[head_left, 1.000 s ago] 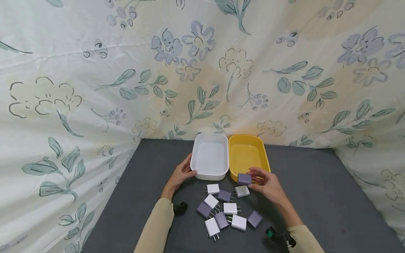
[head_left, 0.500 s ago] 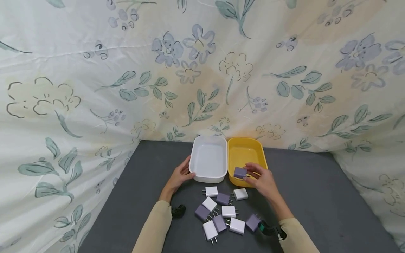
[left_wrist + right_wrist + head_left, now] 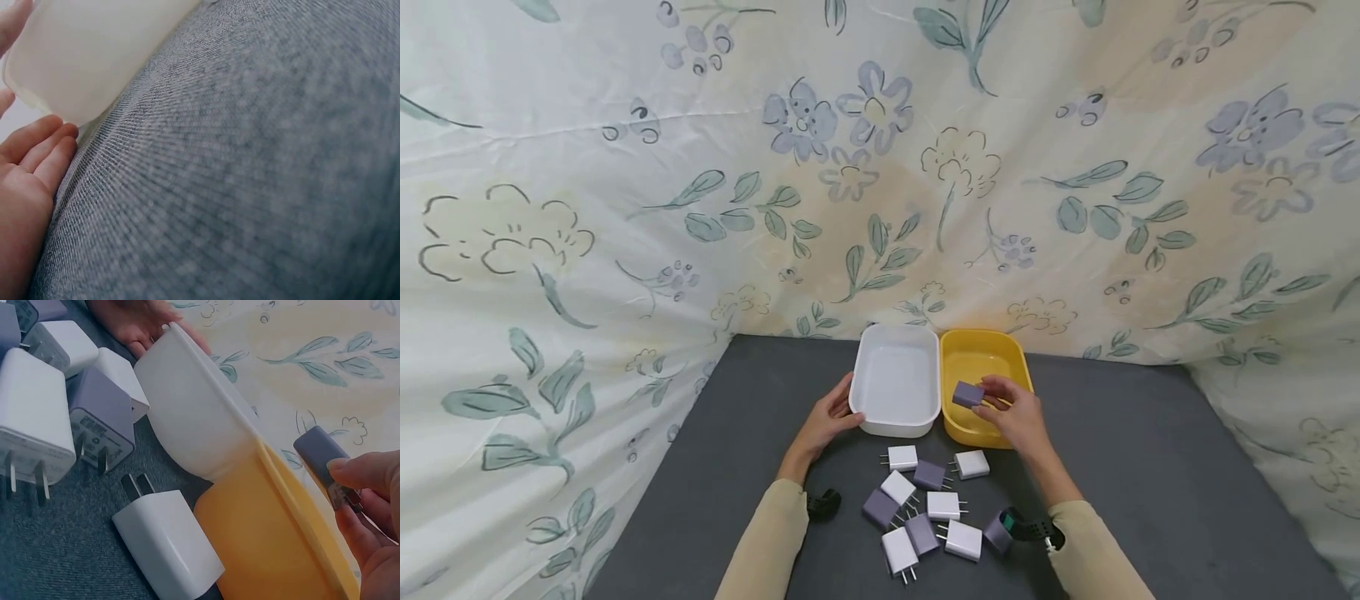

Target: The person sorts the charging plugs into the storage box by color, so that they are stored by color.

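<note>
My right hand (image 3: 1017, 415) pinches a purple USB wall charger (image 3: 967, 394) between thumb and fingers, over the yellow bin (image 3: 988, 358). In the right wrist view the thumb lies on this purple charger (image 3: 317, 450), above the rim. My left hand (image 3: 818, 429) rests against the left side of the white bin (image 3: 897, 387), its thumb near the front corner. The left wrist view shows the left hand's fingers (image 3: 47, 147) fairly straight beside the bin wall (image 3: 87, 62). No charger is visible inside either bin.
Several white chargers (image 3: 943, 506) and purple chargers (image 3: 881, 508) lie loose in front of the bins. One purple charger (image 3: 997, 533) is partly hidden by the right wrist strap (image 3: 1030, 527). A floral cloth (image 3: 880, 167) hangs behind the dark table (image 3: 760, 375).
My right hand has carried the purple charger forward and slightly left, from the yellow bin's front edge to over its inside. My left hand stays at the white bin.
</note>
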{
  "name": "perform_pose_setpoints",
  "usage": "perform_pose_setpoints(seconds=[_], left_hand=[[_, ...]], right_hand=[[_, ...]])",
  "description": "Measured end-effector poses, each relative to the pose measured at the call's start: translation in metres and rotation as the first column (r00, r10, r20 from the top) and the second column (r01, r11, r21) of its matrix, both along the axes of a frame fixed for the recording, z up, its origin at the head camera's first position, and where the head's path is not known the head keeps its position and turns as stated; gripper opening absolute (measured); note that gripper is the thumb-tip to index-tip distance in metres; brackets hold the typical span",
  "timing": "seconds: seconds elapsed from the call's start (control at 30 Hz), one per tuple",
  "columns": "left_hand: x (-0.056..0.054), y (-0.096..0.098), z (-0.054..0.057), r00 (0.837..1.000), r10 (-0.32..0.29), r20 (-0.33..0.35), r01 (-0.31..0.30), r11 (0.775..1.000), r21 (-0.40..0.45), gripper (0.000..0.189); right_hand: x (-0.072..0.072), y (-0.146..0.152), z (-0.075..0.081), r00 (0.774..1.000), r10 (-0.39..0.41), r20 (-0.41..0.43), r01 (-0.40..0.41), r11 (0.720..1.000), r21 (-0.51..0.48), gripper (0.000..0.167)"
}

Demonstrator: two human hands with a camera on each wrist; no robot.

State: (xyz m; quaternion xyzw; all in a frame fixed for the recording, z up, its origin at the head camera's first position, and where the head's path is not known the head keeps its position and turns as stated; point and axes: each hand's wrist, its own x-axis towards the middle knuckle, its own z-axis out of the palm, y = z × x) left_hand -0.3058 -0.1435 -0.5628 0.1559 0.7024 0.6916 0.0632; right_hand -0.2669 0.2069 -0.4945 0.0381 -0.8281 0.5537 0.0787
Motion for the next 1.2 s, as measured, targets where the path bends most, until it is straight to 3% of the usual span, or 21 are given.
perform_pose_setpoints(seconds=[0.47, 0.6, 0.7, 0.83, 1.2], left_hand=[[0.003, -0.001, 0.001, 1.0, -0.008, 0.023, 0.008, 1.0, 0.005, 0.084], [0.009, -0.004, 0.013, 0.998, -0.023, 0.058, 0.023, 1.0, 0.005, 0.086], [0.01, -0.005, 0.015, 0.998, -0.024, 0.051, 0.024, 1.0, 0.007, 0.085], [0.008, -0.003, 0.005, 1.0, -0.011, 0.021, 0.011, 1.0, 0.008, 0.084], [0.003, -0.001, 0.004, 0.998, -0.029, 0.053, 0.028, 0.999, 0.019, 0.084]], right_hand=[[-0.012, 0.002, 0.001, 0.993, -0.098, 0.06, 0.098, 0.995, -0.012, 0.049], [-0.014, -0.002, -0.001, 0.992, -0.107, 0.072, 0.108, 0.994, -0.017, 0.049], [-0.016, -0.004, -0.002, 0.991, -0.113, 0.075, 0.116, 0.993, -0.029, 0.049], [-0.015, -0.005, -0.002, 0.991, -0.114, 0.077, 0.119, 0.991, -0.063, 0.05], [-0.01, -0.004, 0.007, 0.997, -0.08, 0.023, 0.081, 0.996, -0.04, 0.049]])
